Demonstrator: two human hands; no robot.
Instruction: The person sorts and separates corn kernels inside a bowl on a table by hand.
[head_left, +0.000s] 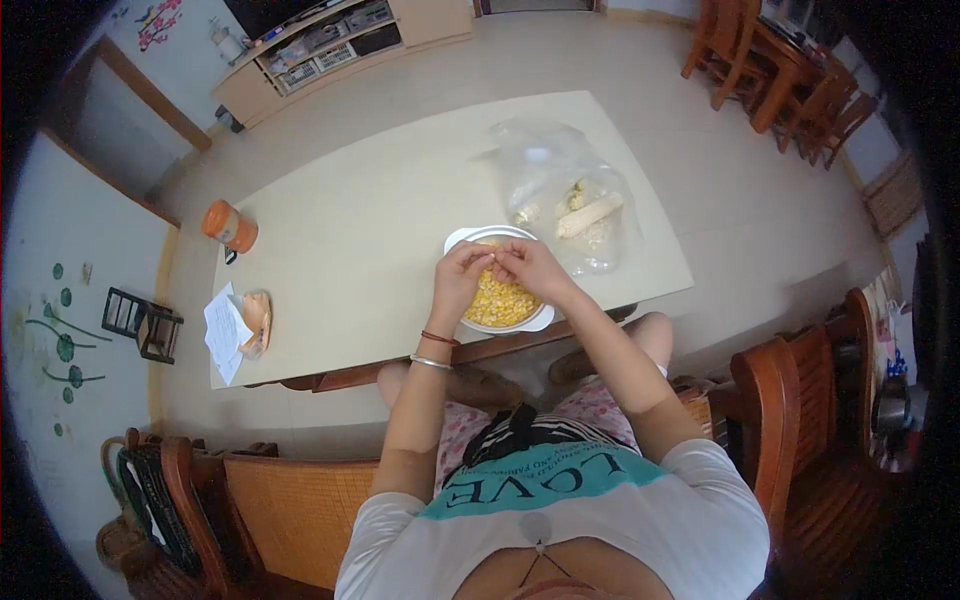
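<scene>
A white bowl (537, 321) with two side handles stands at the table's near edge, holding loose yellow corn kernels (497, 305). Over it, my left hand (462, 278) and my right hand (532, 268) meet with fingertips pinched together. Whatever sits between the fingers is too small or hidden to make out. To the right of the bowl lies a clear plastic bag (540, 160), with a bare corn cob (590, 215) and pale scraps on it or in it; I cannot tell which.
On the table's left side are an orange-lidded jar (229, 226), papers (226, 330) and a clear packet (257, 323) with orange-tinted contents. Wooden seating (300, 515) lies close behind the table (350, 230). A TV cabinet (430, 25) is across the room.
</scene>
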